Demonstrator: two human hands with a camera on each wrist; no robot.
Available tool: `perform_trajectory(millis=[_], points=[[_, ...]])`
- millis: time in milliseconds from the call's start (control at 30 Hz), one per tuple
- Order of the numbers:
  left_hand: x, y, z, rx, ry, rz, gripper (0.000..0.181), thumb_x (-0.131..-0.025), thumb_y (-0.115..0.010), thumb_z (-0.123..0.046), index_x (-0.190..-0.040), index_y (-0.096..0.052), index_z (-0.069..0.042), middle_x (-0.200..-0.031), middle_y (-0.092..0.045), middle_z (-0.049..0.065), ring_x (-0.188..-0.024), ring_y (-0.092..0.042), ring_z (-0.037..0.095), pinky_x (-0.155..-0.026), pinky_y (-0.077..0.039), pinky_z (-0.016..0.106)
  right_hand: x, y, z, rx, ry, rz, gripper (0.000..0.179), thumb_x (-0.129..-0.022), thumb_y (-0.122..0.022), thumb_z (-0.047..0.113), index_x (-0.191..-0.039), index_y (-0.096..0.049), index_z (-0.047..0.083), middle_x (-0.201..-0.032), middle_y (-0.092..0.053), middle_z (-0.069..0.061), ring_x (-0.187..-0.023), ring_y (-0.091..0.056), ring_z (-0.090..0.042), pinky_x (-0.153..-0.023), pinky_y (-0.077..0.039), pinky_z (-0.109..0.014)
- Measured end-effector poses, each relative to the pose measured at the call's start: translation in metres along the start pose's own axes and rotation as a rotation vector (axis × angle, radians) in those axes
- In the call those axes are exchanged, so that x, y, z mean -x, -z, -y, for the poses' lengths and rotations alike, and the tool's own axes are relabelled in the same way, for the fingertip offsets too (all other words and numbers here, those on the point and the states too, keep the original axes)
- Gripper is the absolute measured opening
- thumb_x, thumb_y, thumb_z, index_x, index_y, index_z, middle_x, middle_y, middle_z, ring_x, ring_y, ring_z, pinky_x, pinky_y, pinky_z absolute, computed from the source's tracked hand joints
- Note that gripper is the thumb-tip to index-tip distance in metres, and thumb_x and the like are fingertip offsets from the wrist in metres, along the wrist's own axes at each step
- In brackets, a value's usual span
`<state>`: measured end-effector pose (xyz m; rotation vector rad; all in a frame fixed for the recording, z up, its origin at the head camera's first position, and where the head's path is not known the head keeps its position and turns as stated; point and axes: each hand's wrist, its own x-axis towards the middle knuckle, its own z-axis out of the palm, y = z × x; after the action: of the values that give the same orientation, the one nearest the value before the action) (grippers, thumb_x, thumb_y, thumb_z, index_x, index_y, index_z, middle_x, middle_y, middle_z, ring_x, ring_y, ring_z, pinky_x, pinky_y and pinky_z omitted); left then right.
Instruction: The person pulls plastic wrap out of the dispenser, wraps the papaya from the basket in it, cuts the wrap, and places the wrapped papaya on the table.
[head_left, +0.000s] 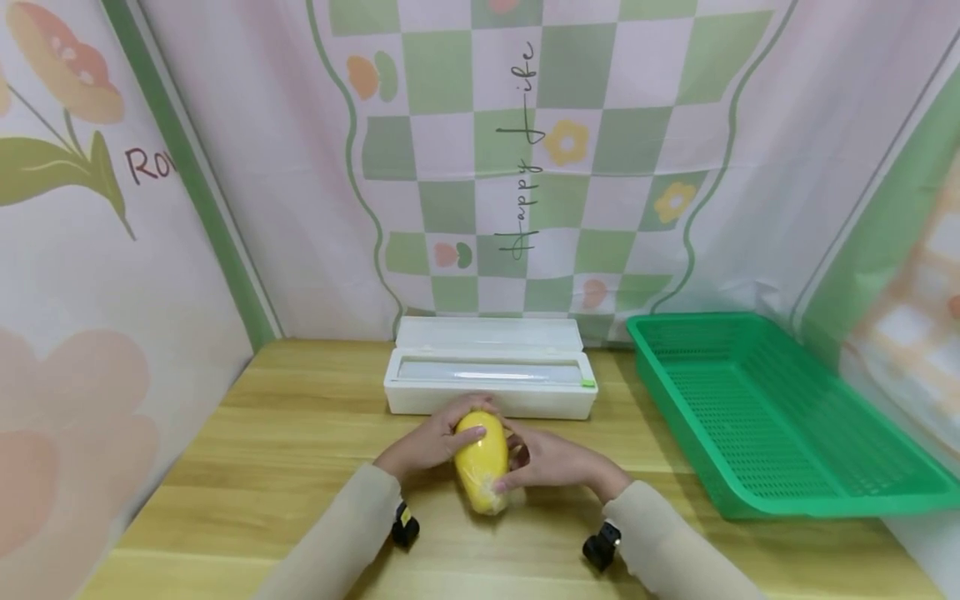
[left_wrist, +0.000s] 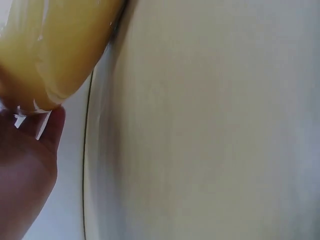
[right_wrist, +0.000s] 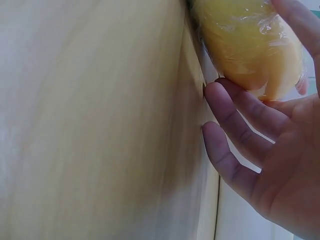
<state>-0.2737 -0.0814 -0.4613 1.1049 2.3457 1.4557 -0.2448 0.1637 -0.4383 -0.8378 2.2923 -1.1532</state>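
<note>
A yellow oblong thing wrapped in clear cling film (head_left: pixel 481 458) is held just above the wooden table, in front of a white cling film dispenser box (head_left: pixel 491 398). My left hand (head_left: pixel 433 439) grips its far end from the left, thumb lying over the top. From the right, my right hand (head_left: pixel 558 460) pinches it, the thumb at the near end where the film is bunched. In the right wrist view some fingers (right_wrist: pixel 240 120) of that hand are loosely bent beside the wrapped thing (right_wrist: pixel 250 45). The left wrist view shows its smooth, film-covered side (left_wrist: pixel 55 50).
The dispenser's lid (head_left: pixel 487 333) is raised, with a roll of film (head_left: pixel 487 372) inside and a small green piece at its right edge. A green perforated basket (head_left: pixel 678 417) stands at the right. Patterned cloth (head_left: pixel 540 167) hangs behind the wooden table (head_left: pixel 300 417).
</note>
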Motion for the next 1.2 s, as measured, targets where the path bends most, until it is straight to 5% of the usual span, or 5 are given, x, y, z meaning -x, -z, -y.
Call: perform_trajectory(millis=[267,467,567,767,1200], points=[[0.002,0.001,-0.012,-0.151,0.030,-0.011,0.054,-0.104,-0.052,-0.040,-0.154,-0.042,-0.020,-0.162,-0.028,-0.002,-0.148,-0.023,0.021,-0.117,-0.023,0.054,0.002,0.001,-0.001,0.010,-0.001,0.001,0.095,-0.084,-0.082,0.034,-0.157,-0.026,0.009,-0.121,-0.062,-0.010,-0.102,-0.063,-0.018,-0.085,-0.055,-0.032],[0.009,0.002,-0.023,-0.445,0.023,-0.106,0.071,-0.098,-0.054,-0.058,-0.154,-0.041,-0.016,-0.155,-0.042,0.001,-0.140,-0.035,0.025,-0.112,-0.034,0.051,0.002,-0.001,-0.001,-0.016,-0.024,-0.005,0.102,-0.085,-0.081,0.037,-0.160,-0.017,0.008,-0.124,-0.061,-0.012,-0.104,-0.062,-0.019,-0.086,-0.054,-0.032],[0.013,0.002,-0.030,-0.523,0.035,-0.098,0.091,-0.087,-0.062,-0.069,-0.155,-0.039,-0.012,-0.156,-0.039,0.003,-0.142,-0.033,0.025,-0.112,-0.035,0.050,0.002,-0.002,0.000,-0.022,-0.035,-0.003,0.106,-0.085,-0.080,0.039,-0.161,-0.012,0.010,-0.125,-0.060,-0.012,-0.104,-0.062,-0.019,-0.086,-0.055,-0.033],[0.016,0.003,-0.039,-0.596,0.018,-0.032,0.127,-0.062,-0.076,-0.080,-0.156,-0.032,-0.007,-0.159,-0.032,0.010,-0.143,-0.030,0.027,-0.109,-0.039,0.048,0.002,-0.004,0.001,-0.035,-0.053,-0.007,0.108,-0.085,-0.080,0.043,-0.162,-0.010,0.016,-0.126,-0.058,-0.010,-0.106,-0.060,-0.019,-0.087,-0.054,-0.034],[0.020,0.004,-0.043,-0.542,0.027,-0.009,0.126,-0.062,-0.082,-0.073,-0.154,-0.033,-0.002,-0.160,-0.029,0.013,-0.146,-0.027,0.027,-0.114,-0.034,0.045,0.003,-0.007,0.001,-0.048,-0.056,-0.028,0.114,-0.084,-0.081,0.042,-0.162,0.000,0.019,-0.128,-0.056,-0.012,-0.104,-0.059,-0.020,-0.091,-0.050,-0.040]])
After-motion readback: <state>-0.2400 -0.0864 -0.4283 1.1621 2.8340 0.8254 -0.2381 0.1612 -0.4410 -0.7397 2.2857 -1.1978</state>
